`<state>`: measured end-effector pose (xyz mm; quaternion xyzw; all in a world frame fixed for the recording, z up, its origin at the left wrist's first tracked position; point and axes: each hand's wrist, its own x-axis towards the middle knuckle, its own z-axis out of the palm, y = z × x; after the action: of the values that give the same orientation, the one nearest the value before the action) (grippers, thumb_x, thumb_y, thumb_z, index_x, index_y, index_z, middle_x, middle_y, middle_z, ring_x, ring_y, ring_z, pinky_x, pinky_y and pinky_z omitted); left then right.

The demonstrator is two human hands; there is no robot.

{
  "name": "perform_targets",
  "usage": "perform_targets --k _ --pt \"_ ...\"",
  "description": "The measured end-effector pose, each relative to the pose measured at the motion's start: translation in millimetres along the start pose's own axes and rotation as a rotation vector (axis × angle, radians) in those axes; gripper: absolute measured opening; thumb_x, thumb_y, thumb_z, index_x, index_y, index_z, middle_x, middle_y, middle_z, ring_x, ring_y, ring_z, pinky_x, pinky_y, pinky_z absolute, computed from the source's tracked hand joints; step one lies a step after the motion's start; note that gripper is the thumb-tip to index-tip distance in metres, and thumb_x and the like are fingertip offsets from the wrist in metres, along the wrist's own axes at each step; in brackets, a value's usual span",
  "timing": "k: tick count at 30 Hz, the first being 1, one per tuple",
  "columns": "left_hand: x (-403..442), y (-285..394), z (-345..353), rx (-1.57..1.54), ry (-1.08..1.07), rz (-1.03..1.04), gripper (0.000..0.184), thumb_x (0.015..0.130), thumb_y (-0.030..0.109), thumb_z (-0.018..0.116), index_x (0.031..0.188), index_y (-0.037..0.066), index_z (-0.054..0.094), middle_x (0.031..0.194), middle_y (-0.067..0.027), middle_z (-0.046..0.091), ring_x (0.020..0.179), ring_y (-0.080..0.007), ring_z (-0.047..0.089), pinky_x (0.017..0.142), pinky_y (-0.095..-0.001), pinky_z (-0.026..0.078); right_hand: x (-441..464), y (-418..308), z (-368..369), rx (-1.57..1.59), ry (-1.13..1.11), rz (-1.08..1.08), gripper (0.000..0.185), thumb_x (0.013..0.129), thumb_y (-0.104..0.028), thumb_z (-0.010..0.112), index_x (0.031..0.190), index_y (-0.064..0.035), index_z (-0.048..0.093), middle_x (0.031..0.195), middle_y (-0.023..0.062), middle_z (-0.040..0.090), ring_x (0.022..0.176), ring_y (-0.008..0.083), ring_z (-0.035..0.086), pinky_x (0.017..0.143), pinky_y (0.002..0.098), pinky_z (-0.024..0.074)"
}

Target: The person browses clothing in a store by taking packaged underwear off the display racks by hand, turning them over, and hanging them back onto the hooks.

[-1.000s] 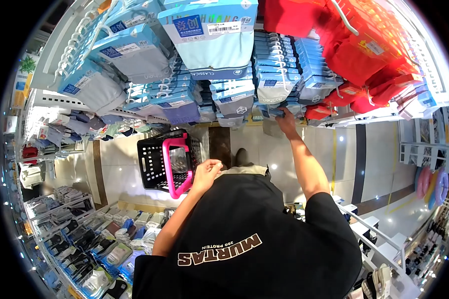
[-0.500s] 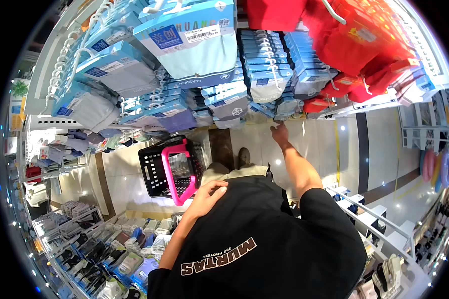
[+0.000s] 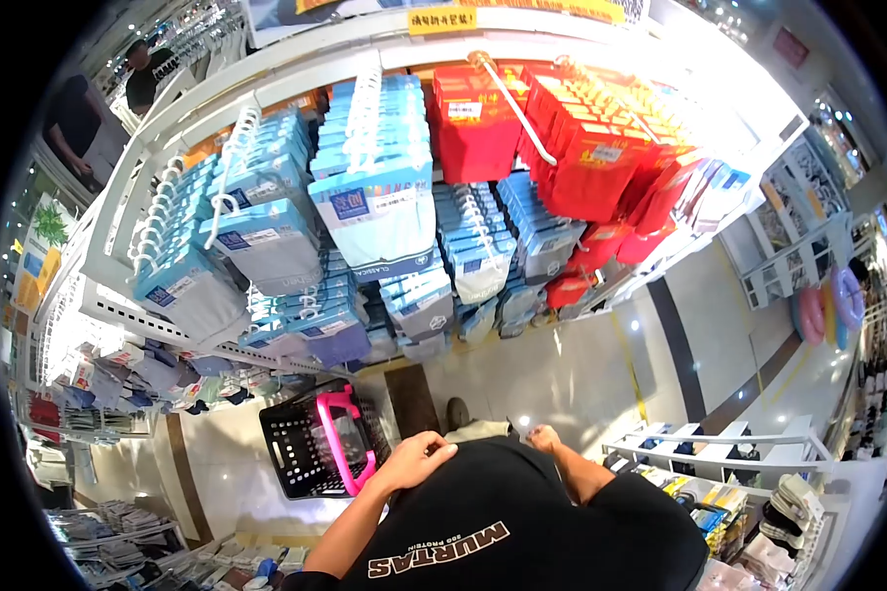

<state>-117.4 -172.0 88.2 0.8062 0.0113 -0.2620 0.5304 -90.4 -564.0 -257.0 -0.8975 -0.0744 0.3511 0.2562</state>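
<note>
My left hand (image 3: 419, 459) rests against the front of my black T-shirt (image 3: 483, 502), its fingers loosely bent and apart, with nothing in them. Just left of it is a black shopping basket (image 3: 301, 438) with a pink handle (image 3: 331, 440), low by the floor. My right hand (image 3: 542, 437) hangs low at my right side, fingers curled in, with no object showing. In front of me, packaged garments with light blue card tops (image 3: 376, 202) hang on white hooks. Red packs (image 3: 586, 148) hang to their right. Neither hand touches the packs.
Below the rack (image 3: 108, 251), more packs hang at the left. Shelves of goods (image 3: 759, 512) stand behind me on the right, and others behind on the left. Swim rings (image 3: 826, 310) hang far right. Two people (image 3: 77, 128) stand at the upper left.
My view has tilted up and drawn back, showing more of the rack. My right hand has come back from under the hanging packs toward my body. My left hand stays against my shirt.
</note>
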Motion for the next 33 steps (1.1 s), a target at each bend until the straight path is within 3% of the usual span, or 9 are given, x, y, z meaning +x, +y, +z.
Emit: perform_targets --k 2,8,14,20,22,24,29,32,33 --pt "-2 5 3 0.021 -0.048 0.028 0.043 0.092 0.043 0.062 0.100 0.001 0.068 0.096 -0.0163 0.069 0.091 -0.0281 0.066 0.081 -0.0382 0.050 -2 6 3 0.218 -0.078 0.378 0.028 0.083 -0.034 0.063 0.097 -0.0112 0.069 0.096 0.0092 0.071 0.089 0.0257 0.068 0.082 0.0365 0.0549" --pt "-11 6 26 -0.006 -0.097 0.033 0.044 0.092 0.044 0.062 0.099 0.001 0.067 0.092 -0.0154 0.070 0.088 -0.0260 0.068 0.079 -0.0356 0.051 -20 -4 -9 0.584 0.259 0.328 0.029 0.079 -0.025 0.071 0.097 -0.0021 0.066 0.086 0.0121 0.069 0.077 0.0233 0.068 0.065 0.0338 0.0534" --pt "-11 -26 61 -0.070 -0.034 0.025 0.037 0.091 0.037 0.064 0.102 0.001 0.066 0.088 -0.0131 0.070 0.081 -0.0235 0.067 0.075 -0.0352 0.051 -70 -76 -54 0.710 0.178 0.327 0.027 0.086 -0.017 0.070 0.107 -0.0038 0.061 0.083 0.0049 0.064 0.060 0.0137 0.060 0.048 0.0266 0.0470" --pt "-22 -33 68 0.080 -0.014 0.059 0.032 0.090 0.033 0.066 0.101 0.003 0.067 0.083 -0.0114 0.068 0.075 -0.0205 0.065 0.070 -0.0342 0.050 -85 -20 -16 0.527 0.181 0.367 0.026 0.079 -0.020 0.074 0.096 -0.0021 0.067 0.085 0.0130 0.072 0.075 0.0180 0.067 0.069 0.0343 0.0546" --pt "-26 -32 66 0.109 0.024 0.011 0.030 0.090 0.031 0.067 0.101 0.003 0.067 0.083 -0.0119 0.069 0.074 -0.0198 0.065 0.070 -0.0332 0.051 -86 -7 -15 0.360 0.122 0.403 0.020 0.078 -0.022 0.073 0.091 -0.0062 0.069 0.079 0.0105 0.071 0.071 0.0183 0.067 0.068 0.0348 0.0551" --pt "-29 -36 65 0.055 0.071 -0.030 0.035 0.089 0.035 0.066 0.102 0.003 0.066 0.093 -0.0142 0.070 0.082 -0.0268 0.067 0.075 -0.0364 0.051 -89 -8 -29 0.426 0.096 0.486 0.020 0.077 -0.022 0.073 0.089 -0.0063 0.069 0.077 0.0089 0.070 0.066 0.0179 0.066 0.060 0.0334 0.0543" --pt "-22 -40 75 0.034 0.227 -0.156 0.034 0.090 0.033 0.066 0.102 0.001 0.066 0.089 -0.0141 0.071 0.082 -0.0236 0.068 0.075 -0.0344 0.052 -46 5 -66 0.309 0.196 0.278 0.026 0.078 -0.025 0.070 0.093 -0.0037 0.069 0.090 0.0154 0.072 0.086 0.0296 0.070 0.078 0.0382 0.0550" --pt "0 -27 94 0.048 0.255 -0.188 0.034 0.090 0.033 0.066 0.101 0.001 0.067 0.087 -0.0139 0.071 0.081 -0.0230 0.068 0.075 -0.0343 0.052 2 6 -118 0.240 0.210 0.180 0.025 0.078 -0.021 0.069 0.097 -0.0039 0.070 0.088 0.0159 0.072 0.086 0.0256 0.068 0.077 0.0373 0.0539" --pt "12 -25 105 0.065 0.273 -0.193 0.034 0.090 0.034 0.067 0.101 0.001 0.067 0.086 -0.0132 0.071 0.079 -0.0223 0.068 0.074 -0.0339 0.052 25 12 -132 0.304 0.153 0.156 0.029 0.078 -0.022 0.068 0.102 -0.0047 0.071 0.098 0.0193 0.072 0.092 0.0283 0.070 0.081 0.0379 0.0540"
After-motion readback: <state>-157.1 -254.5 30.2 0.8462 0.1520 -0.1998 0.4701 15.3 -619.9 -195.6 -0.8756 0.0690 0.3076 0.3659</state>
